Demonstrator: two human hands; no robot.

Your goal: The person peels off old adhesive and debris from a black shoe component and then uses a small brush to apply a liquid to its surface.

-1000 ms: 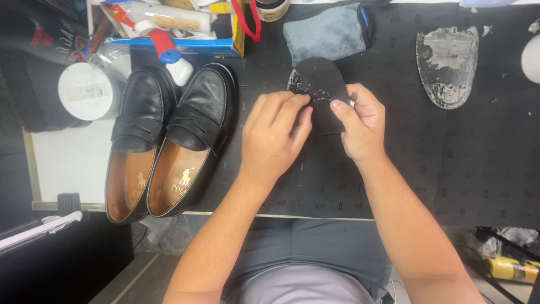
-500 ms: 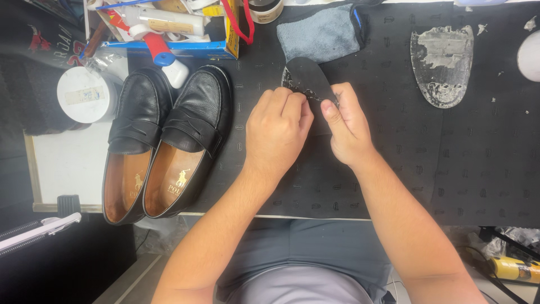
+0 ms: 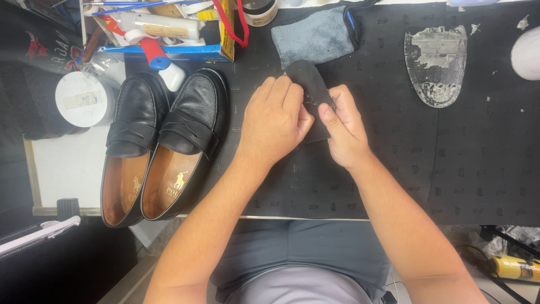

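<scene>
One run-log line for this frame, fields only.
left hand: on dark sole piece | right hand: pinching its edge | black loafers: side by side at left | grey cloth: behind sole piece

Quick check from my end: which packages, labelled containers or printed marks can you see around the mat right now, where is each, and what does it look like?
Open box: top left, blue wall, yellow end, full of tools and tubes.
White tube: lying in that box, tan label.
Round white tub: left of the loafers, pale strip label on its lid.
Loafers: left of the left hand, black, gold emblem stamped on tan insoles.
Jar: top centre, white.
</scene>
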